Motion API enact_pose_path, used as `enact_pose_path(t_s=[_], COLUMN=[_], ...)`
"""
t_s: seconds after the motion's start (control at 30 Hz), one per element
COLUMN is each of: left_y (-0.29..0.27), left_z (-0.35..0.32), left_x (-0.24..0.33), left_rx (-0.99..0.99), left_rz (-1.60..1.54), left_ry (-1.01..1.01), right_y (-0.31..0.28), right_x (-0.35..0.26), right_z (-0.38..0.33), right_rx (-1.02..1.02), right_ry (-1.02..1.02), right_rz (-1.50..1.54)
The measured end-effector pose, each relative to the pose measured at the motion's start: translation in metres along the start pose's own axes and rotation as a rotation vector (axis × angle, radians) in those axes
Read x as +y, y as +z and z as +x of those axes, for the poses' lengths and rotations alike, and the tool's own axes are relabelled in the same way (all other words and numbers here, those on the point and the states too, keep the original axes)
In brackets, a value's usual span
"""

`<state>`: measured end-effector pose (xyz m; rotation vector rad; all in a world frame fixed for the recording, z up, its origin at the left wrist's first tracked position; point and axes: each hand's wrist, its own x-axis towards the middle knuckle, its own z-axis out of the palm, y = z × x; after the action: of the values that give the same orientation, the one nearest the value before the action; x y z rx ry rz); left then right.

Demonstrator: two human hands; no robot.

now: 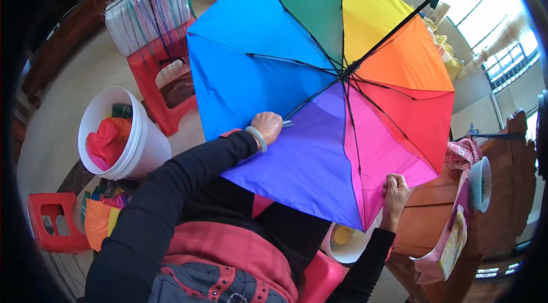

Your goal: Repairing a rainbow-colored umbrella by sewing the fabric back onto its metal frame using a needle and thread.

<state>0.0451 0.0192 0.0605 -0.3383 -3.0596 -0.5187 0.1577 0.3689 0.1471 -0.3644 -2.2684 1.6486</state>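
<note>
Rainbow umbrella (308, 89) partly hiding tub (357, 244), left hand (267, 127) gripping silvery tool (287, 123), right hand (395, 194) closed at pink edge (379, 211), bucket (151, 151), red stool (145, 77)

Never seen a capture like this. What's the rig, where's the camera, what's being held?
There's no robot here, just a person working with two bare hands. The single picture comes from the left of two fisheye cameras worn on the head, looking down, so straight edges bend. Picture left is the person's left.

An open rainbow umbrella spreads in front of the person, its ribbed inside showing. The left hand, in a fist over the canopy, has a small silvery item sticking out of it. The right hand grips the umbrella's pink edge.

At left, a white bucket on the floor holds colourful cloth, and a red stool stands behind it.
</note>
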Motion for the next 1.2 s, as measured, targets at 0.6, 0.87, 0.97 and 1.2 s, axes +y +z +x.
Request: enact_pose_path(t_s=[0.6, 0.87, 0.97, 1.2], left_y=[-0.004, 0.028, 0.024, 0.022], left_z=[-0.044, -0.063, -0.063, -0.076], left_x=[0.005, 0.001, 0.002, 0.009], left_rx=[-0.257, -0.042, -0.074, -0.133], left_rz=[-0.405, -0.325, -0.349, -0.661], left_ry=[-0.261, -0.233, -0.199, -0.230], right_y=[-0.030, -0.049, -0.092, 0.063], right_x=[0.012, 0.014, -0.028, -0.091], right_z=[-0.019, -0.018, -0.015, -0.001], right_rx=[0.009, -0.058, 0.215, 0.070], right_ry=[0.027, 0.057, -0.649, -0.855], right_rz=[0.008, -0.033, -1.052, -0.456])
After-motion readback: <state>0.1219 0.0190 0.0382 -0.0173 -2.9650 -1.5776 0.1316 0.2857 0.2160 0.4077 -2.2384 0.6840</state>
